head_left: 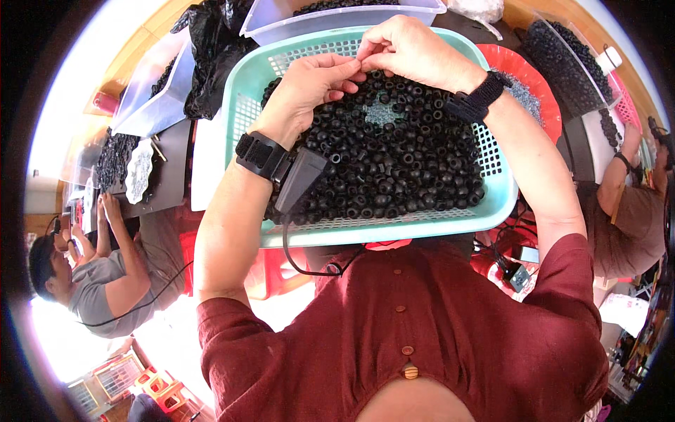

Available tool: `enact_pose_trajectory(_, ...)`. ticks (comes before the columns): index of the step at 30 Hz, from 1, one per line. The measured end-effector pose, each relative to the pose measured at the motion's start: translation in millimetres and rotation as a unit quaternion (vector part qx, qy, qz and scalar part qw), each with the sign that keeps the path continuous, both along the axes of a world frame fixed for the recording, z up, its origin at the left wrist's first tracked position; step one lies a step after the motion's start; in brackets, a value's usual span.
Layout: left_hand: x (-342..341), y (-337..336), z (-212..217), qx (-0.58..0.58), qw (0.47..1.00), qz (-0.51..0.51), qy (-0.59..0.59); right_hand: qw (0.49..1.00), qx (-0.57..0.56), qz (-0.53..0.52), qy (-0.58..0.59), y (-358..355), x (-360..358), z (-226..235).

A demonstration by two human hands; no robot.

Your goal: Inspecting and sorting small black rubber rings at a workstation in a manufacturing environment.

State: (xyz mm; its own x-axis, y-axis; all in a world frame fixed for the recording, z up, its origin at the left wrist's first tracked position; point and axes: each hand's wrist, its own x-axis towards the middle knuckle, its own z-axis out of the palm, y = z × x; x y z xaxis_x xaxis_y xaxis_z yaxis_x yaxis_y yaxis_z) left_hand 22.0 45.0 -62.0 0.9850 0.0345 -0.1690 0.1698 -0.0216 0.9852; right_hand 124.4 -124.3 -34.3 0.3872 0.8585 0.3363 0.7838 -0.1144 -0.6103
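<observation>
Over the far side of a mint-green plastic basket [238,88], my left hand [313,88] and my right hand [411,53] meet fingertip to fingertip. Thumbs and forefingers are pinched together; what lies between them is too small to make out. Below, the basket holds a heap of small black, round, hollow pieces [380,169]. A little patch of tiny grey-blue bits [382,114] shows among them, just under my fingers. Black straps circle both wrists, and the left one carries a dark box [302,179] with a cable.
A red scalloped tray [551,105] of grey bits stands right of the basket. Behind is a translucent bin [344,20]; a black plastic bag [214,56] and another bin [158,102] sit at left. Co-workers [116,274] are seated left and right. Cables [506,264] hang below the basket's right side.
</observation>
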Motion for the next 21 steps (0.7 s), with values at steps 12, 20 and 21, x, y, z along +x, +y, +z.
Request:
enact_pose_trajectory(12, -2, -13, -18, 0.276, 0.959, -0.033, 0.054, 0.998, -0.001, -0.058, 0.034, -4, -2, 20)
enact_pose_trajectory(20, 0, -33, -14, 0.607, 0.791, -0.067, 0.034, 0.999, 0.021, -0.037, 0.021, -3, -4, 17)
enact_pose_trajectory(21, 1, -34, -13, 0.641, 0.764, -0.071, 0.028, 0.999, 0.023, -0.038, 0.010, -3, -3, 17)
